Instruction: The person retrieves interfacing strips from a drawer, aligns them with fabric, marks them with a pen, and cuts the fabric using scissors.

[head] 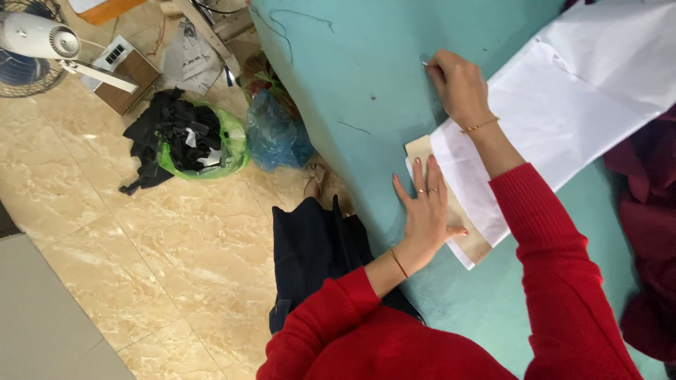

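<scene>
At the far left a white fan (39, 39) stands on the marble floor (141, 239), with a small brown box (127, 74) just beside it. Right of that lies a green plastic bag (232, 151) stuffed with black fabric scraps (165, 130), and a blue plastic bag (271, 134) sits against the edge of the teal bench (352, 70).

The left hand (426, 211) (rings on two fingers, a thin bracelet at the wrist) lies flat and spread wide, its fingers pressing down on the near edge of a tan paper pattern piece (475, 246) and on the bench beside it. The white fabric (563, 105) lies on top of that pattern piece and runs away to the far right.

The right hand (458, 84) is closed narrowly around a small, thin marking tool (425, 64), too small to tell what kind; its tip is on the bench just left of the white fabric. Dark red cloth (644, 211) lies at the right edge.
</scene>
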